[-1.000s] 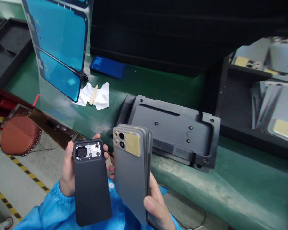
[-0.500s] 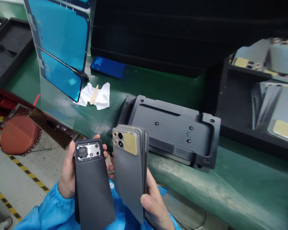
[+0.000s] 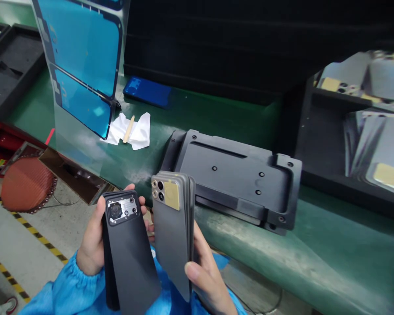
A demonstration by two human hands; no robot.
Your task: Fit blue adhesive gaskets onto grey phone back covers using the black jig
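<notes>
My left hand [image 3: 93, 238] is closed round a small stack of dark phone back covers [image 3: 133, 262], the top one with a silver camera plate facing up. In my right hand [image 3: 206, 271] is a stack of several grey phone back covers [image 3: 171, 236], held on edge with the thumb along the lower side. The front grey cover has camera rings and a yellow film patch at its top. Both stacks stand side by side, tilted up before my body. Just beyond them a dark grey fixture [image 3: 230, 175] with a recessed bed lies on the green bench.
A clear sheet with blue adhesive films [image 3: 85, 57] stands at the left. Near it lie white paper [image 3: 141, 131] with a wooden stick [image 3: 129, 129] and a blue-filmed panel [image 3: 147, 92]. Black trays [image 3: 325, 131] at right hold more grey covers [image 3: 390, 148]. A red stool [image 3: 28, 183] is below.
The grey stack in my right hand has shifted slightly left, closer to the dark covers. The top dark cover has turned a little, showing more of the one beneath.
</notes>
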